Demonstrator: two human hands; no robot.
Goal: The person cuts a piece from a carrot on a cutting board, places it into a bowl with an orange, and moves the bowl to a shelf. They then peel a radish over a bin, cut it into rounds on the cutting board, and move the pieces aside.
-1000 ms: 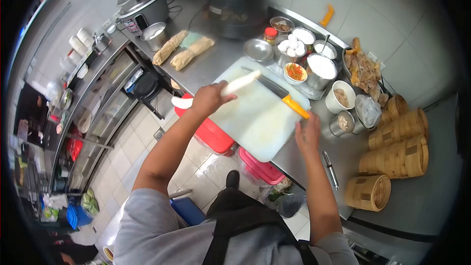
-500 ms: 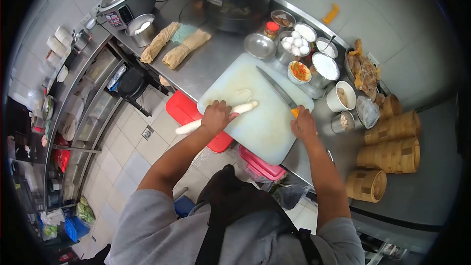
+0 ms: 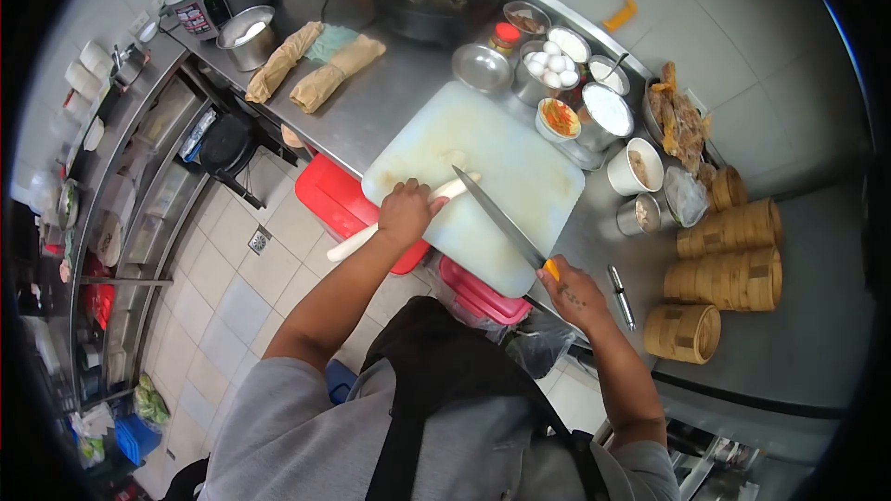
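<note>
A long white root vegetable (image 3: pixel 353 243) lies slantwise over the near left edge of the pale cutting board (image 3: pixel 529 158). My left hand (image 3: pixel 406 211) is closed around it near its upper right end. The long knife (image 3: pixel 501 221) has an orange handle, which my right hand (image 3: pixel 571 292) grips. Its blade points up and left across the board, with the tip by the vegetable's cut end. Whether the blade touches the vegetable cannot be made out. A thin pale piece lies on the board just beyond that end.
Behind the board stand a metal bowl (image 3: pixel 482 68), a pot of eggs (image 3: pixel 549 70) and an orange-filled bowl (image 3: pixel 558 119). Bamboo steamers (image 3: pixel 724 280) and a peeler (image 3: pixel 622 298) are at right. Paper-wrapped bundles (image 3: pixel 336 72) lie at left; a red bin (image 3: pixel 334 199) sits below.
The knife has moved left and nearer, its tip now at the vegetable's end. My right hand has come lower and slightly left. The view has shifted a little.
</note>
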